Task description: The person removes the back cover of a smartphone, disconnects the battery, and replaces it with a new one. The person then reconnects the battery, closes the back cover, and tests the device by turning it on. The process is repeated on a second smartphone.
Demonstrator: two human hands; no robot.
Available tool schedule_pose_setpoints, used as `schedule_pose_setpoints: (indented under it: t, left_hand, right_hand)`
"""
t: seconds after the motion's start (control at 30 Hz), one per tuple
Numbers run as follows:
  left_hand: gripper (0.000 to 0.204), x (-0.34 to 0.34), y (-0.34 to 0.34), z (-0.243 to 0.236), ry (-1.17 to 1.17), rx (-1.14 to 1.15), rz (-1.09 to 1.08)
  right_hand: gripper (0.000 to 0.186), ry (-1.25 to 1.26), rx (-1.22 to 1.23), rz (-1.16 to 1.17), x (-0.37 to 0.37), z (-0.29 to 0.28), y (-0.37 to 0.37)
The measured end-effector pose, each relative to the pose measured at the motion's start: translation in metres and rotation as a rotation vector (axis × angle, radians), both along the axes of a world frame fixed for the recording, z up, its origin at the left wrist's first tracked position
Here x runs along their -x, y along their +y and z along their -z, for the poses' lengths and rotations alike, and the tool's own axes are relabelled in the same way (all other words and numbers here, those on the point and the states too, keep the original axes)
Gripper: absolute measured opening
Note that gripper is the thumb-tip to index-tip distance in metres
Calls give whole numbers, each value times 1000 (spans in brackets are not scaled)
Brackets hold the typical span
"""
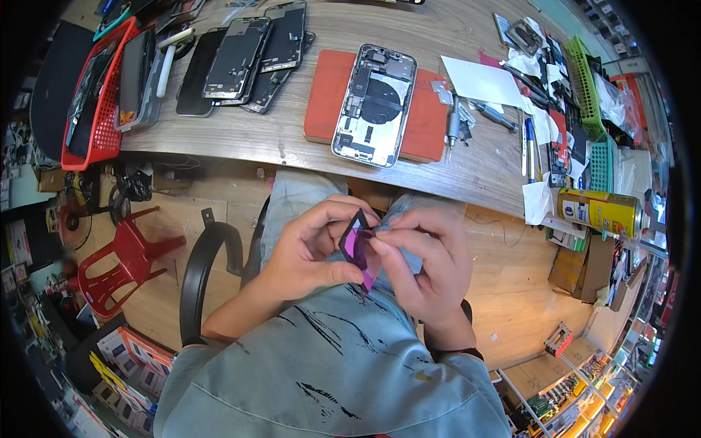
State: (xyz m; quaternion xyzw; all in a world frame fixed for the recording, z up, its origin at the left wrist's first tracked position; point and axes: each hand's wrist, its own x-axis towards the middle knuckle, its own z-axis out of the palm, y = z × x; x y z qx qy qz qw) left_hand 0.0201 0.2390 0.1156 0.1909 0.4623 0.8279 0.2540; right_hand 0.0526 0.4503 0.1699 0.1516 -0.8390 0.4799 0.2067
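Observation:
Above my lap, my left hand is closed around the edges of a small flat black piece with shiny purple film. The piece is tilted almost edge-on, possibly a phone battery, though its kind is not certain. My right hand pinches at the film by its right side, with thumb and forefinger together. A strip of purple hangs below, between both hands. On the table beyond, an opened phone lies on a red block, its inner parts and a dark round pad facing up.
Several phone screens are stacked at the back left, beside a red basket. Screwdrivers, white paper and tools crowd the right. A yellow can lies at the table's right end. A red plastic chair stands on the left.

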Motion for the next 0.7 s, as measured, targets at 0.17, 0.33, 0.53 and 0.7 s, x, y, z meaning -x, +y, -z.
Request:
schedule_pose_setpoints:
  t: [0.17, 0.33, 0.53, 0.7]
  left_hand:
    - [67, 0, 1, 0, -107, -50, -83]
    - [72, -2, 4, -7, -245, -90, -217]
    - [79, 2, 2, -13, -318, -138, -289]
    - [81, 5, 1, -13, -325, -120, -319]
  right_hand:
    - [29, 109, -51, -35, -8, -2, -3]
    - [33, 83, 50, -74, -15, -1, 0]
    - [33, 29, 252, -142, -27, 2, 10]
    - [28, 102, 189, -286, -22, -2, 14]
